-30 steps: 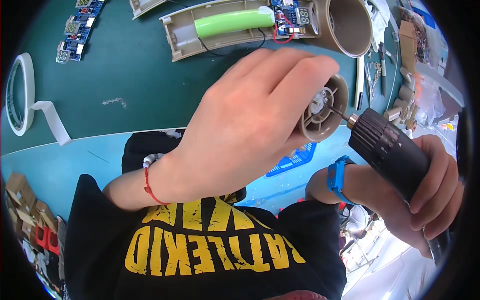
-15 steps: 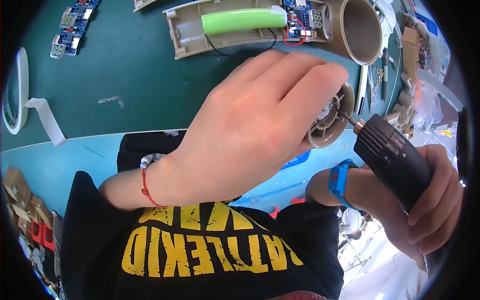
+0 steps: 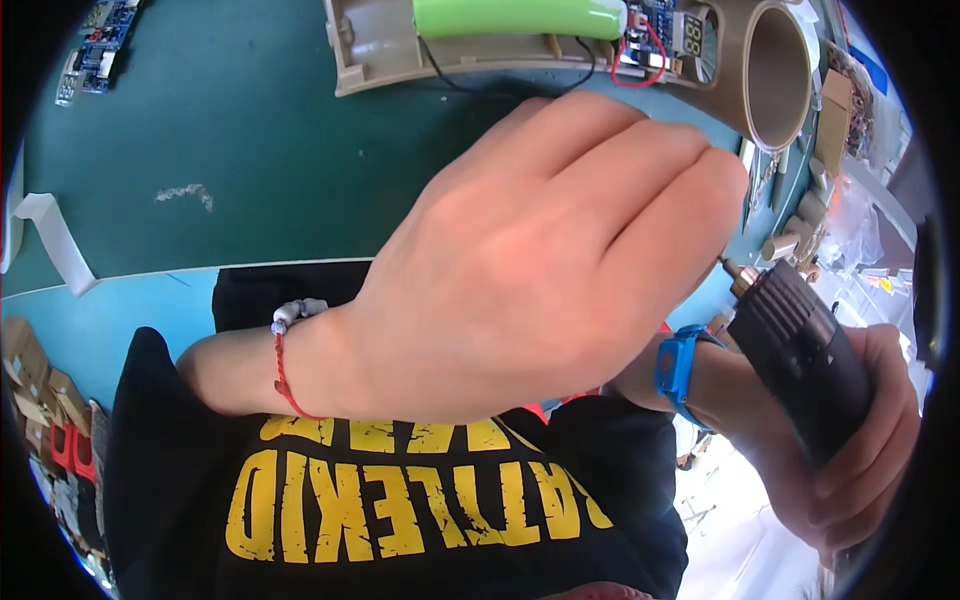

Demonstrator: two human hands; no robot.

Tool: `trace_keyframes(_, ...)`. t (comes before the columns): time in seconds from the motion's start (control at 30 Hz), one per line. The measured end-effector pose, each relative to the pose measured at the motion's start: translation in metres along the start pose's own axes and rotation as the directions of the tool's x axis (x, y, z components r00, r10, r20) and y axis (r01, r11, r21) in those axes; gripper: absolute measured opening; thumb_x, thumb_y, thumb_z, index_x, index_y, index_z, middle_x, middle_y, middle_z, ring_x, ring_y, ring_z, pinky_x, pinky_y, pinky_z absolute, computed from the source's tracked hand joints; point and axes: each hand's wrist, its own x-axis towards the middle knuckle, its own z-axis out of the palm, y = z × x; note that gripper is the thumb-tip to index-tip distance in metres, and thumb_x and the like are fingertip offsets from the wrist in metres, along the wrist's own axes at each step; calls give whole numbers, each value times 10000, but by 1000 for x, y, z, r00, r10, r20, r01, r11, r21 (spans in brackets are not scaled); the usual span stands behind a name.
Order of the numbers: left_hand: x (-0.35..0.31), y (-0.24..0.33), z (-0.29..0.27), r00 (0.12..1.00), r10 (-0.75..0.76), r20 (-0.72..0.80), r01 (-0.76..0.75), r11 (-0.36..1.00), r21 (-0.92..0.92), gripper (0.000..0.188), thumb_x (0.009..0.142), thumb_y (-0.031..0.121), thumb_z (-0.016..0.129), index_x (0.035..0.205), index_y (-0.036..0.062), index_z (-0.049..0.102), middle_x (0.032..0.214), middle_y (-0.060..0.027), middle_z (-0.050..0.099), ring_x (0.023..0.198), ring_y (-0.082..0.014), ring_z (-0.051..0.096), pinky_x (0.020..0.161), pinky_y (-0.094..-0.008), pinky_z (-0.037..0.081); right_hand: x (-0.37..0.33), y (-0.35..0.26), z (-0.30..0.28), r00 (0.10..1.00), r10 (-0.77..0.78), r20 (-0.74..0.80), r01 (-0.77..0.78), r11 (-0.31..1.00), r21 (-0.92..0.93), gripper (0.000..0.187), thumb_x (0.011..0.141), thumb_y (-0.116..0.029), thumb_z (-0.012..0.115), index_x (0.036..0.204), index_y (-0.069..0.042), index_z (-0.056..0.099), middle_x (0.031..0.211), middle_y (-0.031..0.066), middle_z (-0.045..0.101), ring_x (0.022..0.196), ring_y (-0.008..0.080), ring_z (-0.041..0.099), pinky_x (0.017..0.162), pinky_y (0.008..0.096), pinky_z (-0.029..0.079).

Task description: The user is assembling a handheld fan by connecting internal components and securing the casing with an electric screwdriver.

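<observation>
My left hand (image 3: 540,250) is closed, palm down, above the near edge of the table. Its back hides the round beige plastic part that showed in its fingers half a second ago. On the right, my right hand (image 3: 872,440) is wrapped around a black electric screwdriver (image 3: 805,355). The screwdriver's bit points up and left toward the left fingers, and its tip is hidden behind them. Beyond the left hand lies a beige plastic housing (image 3: 362,68) with a green-wrapped cylindrical battery (image 3: 520,16), a blue circuit board (image 3: 650,40) and red and black wires.
At the far left are small blue circuit boards (image 3: 100,60) and a loose strip of white tape (image 3: 58,245). The housing's wide round end (image 3: 745,75) stands at the far right, near hand tools and a cardboard box (image 3: 834,118).
My left hand has turned and shifted right, covering the round part. The screwdriver and right hand have moved slightly down and right. The table's things sit higher in view.
</observation>
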Motion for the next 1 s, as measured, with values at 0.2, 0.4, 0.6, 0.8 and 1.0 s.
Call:
trace_keyframes(0.2,-1,5,3,999,7,34,-8,999,41,564,639,104,884,1146,-7,663,1048,-154,695,870,-320,663,762,-357,550,77,331,190,999,29,24,-28,999,-42,627,863,-749,525,763,-137,616,598,-61,633,498,47,618,561,144,521)
trace_keyframes(0.4,4,9,-12,987,-32,157,17,995,100,630,670,125,881,1231,59,604,1158,-100,675,1013,-304,658,883,-378,532,94,320,196,997,-42,60,48,993,-105,683,855,-810,487,762,-145,615,588,-70,634,479,45,609,519,154,522)
trace_keyframes(0.6,2,9,-12,970,-21,241,0,996,86,722,682,141,898,1314,54,561,1244,-111,645,1067,-305,654,920,-366,532,50,297,212,808,-540,-237,508,841,-186,662,841,-743,519,846,-84,577,591,-60,530,486,38,502,494,163,432)
trace_keyframes(0.8,17,41,-30,928,60,367,57,952,-301,862,633,135,966,1341,-16,500,1318,-178,588,1151,-239,643,978,-342,520,19,314,126,517,-495,-698,-366,609,-703,1049,807,-878,279,1089,80,602,678,102,551,573,199,502,516,313,424)
trace_keyframes(1.0,14,58,-33,894,200,401,-3,897,-441,804,650,149,955,1297,-66,530,1181,-344,628,1017,-371,698,864,-398,577,7,348,44,692,-434,-576,-443,374,-815,491,1077,-415,391,1167,19,602,867,96,681,739,163,649,688,285,523)
